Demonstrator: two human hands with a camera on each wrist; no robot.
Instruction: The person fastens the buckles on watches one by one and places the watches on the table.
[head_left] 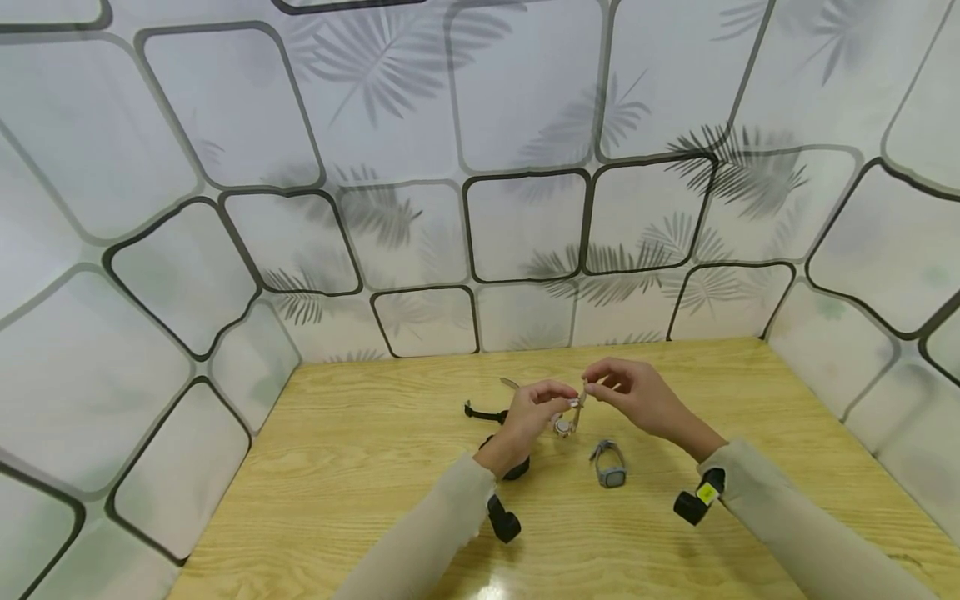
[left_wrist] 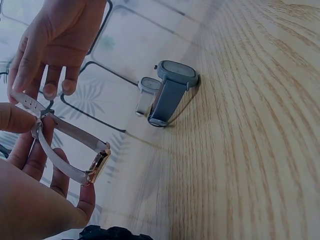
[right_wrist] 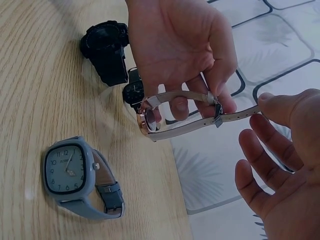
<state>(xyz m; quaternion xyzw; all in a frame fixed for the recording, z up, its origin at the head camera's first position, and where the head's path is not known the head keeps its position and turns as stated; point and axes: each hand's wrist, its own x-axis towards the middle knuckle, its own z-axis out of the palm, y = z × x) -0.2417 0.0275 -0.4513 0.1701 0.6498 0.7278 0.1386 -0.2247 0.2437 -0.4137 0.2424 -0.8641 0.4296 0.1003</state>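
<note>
A wristwatch with a rose-gold case [right_wrist: 145, 119] and a pale strap [left_wrist: 75, 131] is held up above the table between both hands. My left hand [head_left: 531, 417] pinches it at the buckle [right_wrist: 218, 115], the strap forming a closed loop with the case hanging at the far end. With thumb and forefinger, my right hand [head_left: 633, 396] pinches the strap's free tip, which passes through the buckle. Nearest below the hands lies a grey square-faced watch [right_wrist: 66, 167] on the table, its strap looped. The left forearm partly hides a bulky black watch [head_left: 517, 469].
A slim black watch [head_left: 486, 414] and a thin strap end [head_left: 510, 382] lie beyond the left hand. In the left wrist view, a small white watch [left_wrist: 148, 86] stands behind the grey one. Patterned fabric walls [head_left: 525, 233] enclose the wooden table [head_left: 360, 492].
</note>
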